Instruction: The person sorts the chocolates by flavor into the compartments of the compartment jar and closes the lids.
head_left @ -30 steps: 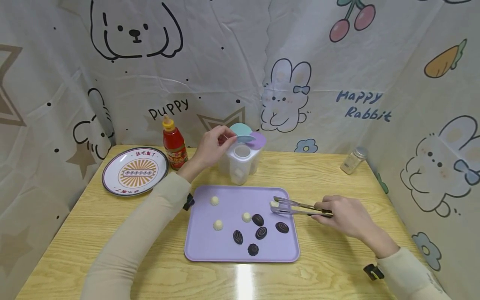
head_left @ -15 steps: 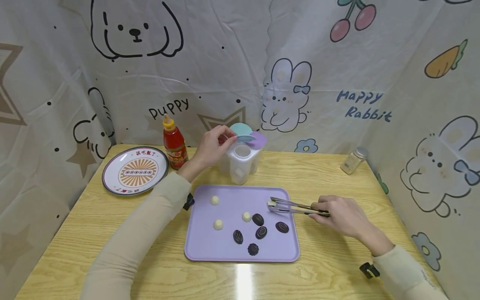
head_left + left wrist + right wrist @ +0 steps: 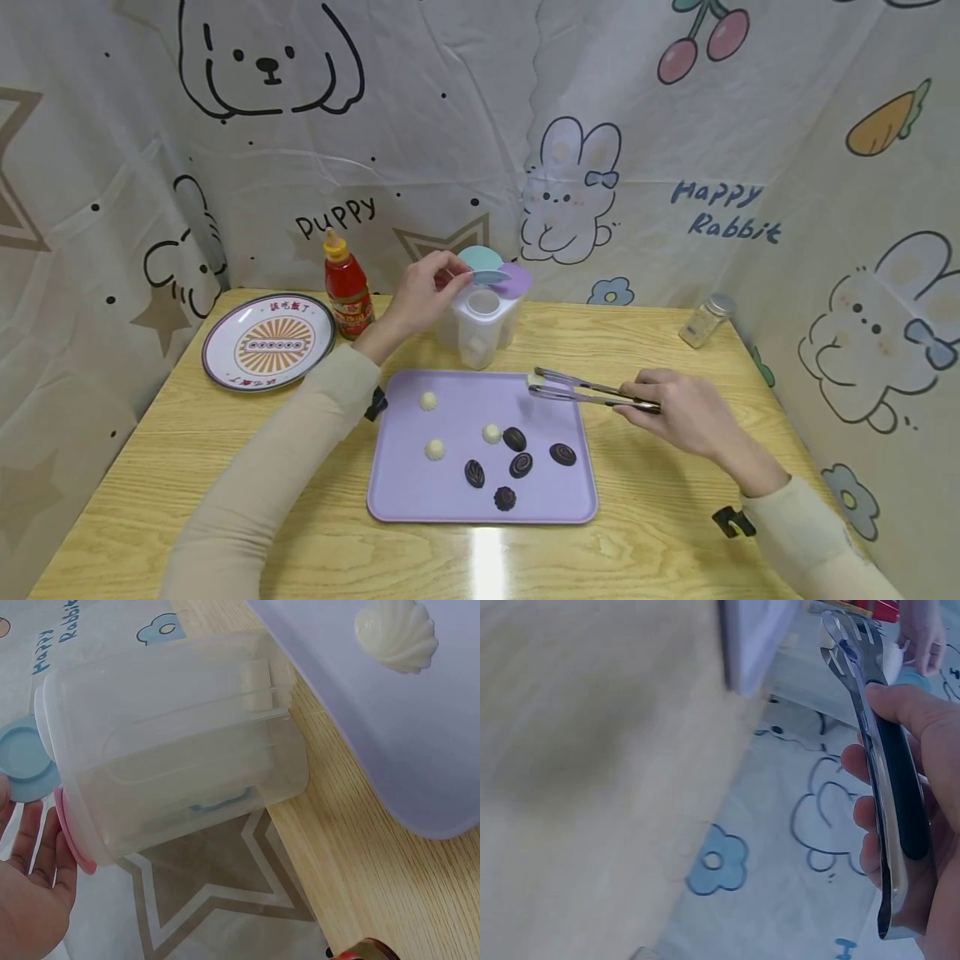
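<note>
My right hand (image 3: 678,414) grips metal tongs (image 3: 588,392) (image 3: 877,750) that pinch a small white candy (image 3: 536,381) above the far right corner of the purple tray (image 3: 408,492). On the tray lie three white candies (image 3: 434,450) and several dark chocolates (image 3: 521,464). My left hand (image 3: 423,296) pinches the blue flip lid (image 3: 491,276) (image 3: 22,761) of a clear compartment container (image 3: 480,325) (image 3: 180,742) standing behind the tray; one round opening is uncovered.
A red sauce bottle (image 3: 347,287) and a patterned plate (image 3: 268,342) stand at the back left. A small glass jar (image 3: 703,321) sits at the back right. Printed cloth walls enclose the wooden table (image 3: 150,467) on three sides.
My right hand has lifted the tongs with the white candy off the tray and carried them back and left toward the container. The left hand has kept still on the lid.
</note>
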`<state>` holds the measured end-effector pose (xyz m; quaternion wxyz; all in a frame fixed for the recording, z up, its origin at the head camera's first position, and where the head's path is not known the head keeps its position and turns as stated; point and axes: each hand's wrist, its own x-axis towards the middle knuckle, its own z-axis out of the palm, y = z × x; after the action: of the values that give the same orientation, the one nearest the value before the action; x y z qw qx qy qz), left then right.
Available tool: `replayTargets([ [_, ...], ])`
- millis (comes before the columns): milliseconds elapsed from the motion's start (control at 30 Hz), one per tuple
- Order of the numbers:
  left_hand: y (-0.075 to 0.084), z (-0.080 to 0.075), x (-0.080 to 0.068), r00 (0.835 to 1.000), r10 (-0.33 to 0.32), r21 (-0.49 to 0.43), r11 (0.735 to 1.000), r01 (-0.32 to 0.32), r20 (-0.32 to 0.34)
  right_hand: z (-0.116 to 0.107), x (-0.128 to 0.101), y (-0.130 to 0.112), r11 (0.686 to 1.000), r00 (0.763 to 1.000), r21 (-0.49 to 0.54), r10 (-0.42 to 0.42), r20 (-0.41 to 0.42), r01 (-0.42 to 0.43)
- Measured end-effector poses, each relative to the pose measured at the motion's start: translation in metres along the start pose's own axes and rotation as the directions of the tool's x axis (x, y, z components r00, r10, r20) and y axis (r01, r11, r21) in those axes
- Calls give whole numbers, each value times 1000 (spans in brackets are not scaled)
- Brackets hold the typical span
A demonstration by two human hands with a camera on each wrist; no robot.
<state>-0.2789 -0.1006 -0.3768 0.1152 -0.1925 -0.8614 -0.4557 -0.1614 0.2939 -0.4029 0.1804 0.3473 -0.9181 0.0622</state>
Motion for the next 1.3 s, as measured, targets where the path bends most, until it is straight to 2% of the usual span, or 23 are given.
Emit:
replayTargets([
  [400,-1,0,0,1000,9,0,1000,-9,3,-18,43,0,997,994,-9,-74,-77,74],
  [700,0,-1,0,1000,3,2,1000,-3,6,-23,80,-1,997,990,10,-69,-122,70],
  [1067,-1,-1,0,1000,4,-1,1000,-4,11,-23,107,1,998,990,8,-58,-125,60],
  [1300,0,-1,1,1000,1,-4,1000,-1,14,-21,118,3,1000,996,4,-26,-81,27],
])
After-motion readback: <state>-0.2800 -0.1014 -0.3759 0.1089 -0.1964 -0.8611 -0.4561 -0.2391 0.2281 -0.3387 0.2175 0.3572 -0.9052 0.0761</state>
